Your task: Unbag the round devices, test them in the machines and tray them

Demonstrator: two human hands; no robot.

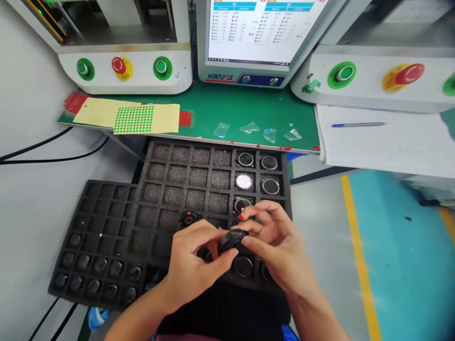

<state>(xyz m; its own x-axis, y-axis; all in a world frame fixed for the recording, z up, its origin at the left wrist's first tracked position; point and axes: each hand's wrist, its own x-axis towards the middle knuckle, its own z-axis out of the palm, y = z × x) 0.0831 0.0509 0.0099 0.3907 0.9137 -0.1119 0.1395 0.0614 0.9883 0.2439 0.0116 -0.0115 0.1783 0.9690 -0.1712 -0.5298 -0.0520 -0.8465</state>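
Note:
A black round smartwatch case (231,240) is held tilted above the large foam tray (167,189). My left hand (199,260) pinches it between thumb and fingers from the left side. My right hand (273,241) grips its right edge with the thumb and a finger behind it. A small red sticker (241,217) sits on my right index fingertip, which is raised off the case. Just left of my hands, another smartwatch case (188,218) lies in the tray, its back with contacts facing up. Round watches (270,186) fill cells on the tray's right side.
A smaller foam tray (95,246) with several round parts is at the left. On the green bench (206,109) lie sticker sheets (133,119) and scraps of clear film (250,127). Behind are a monitor (245,76) and button panels (124,76). A pen (359,124) rests on papers (384,147).

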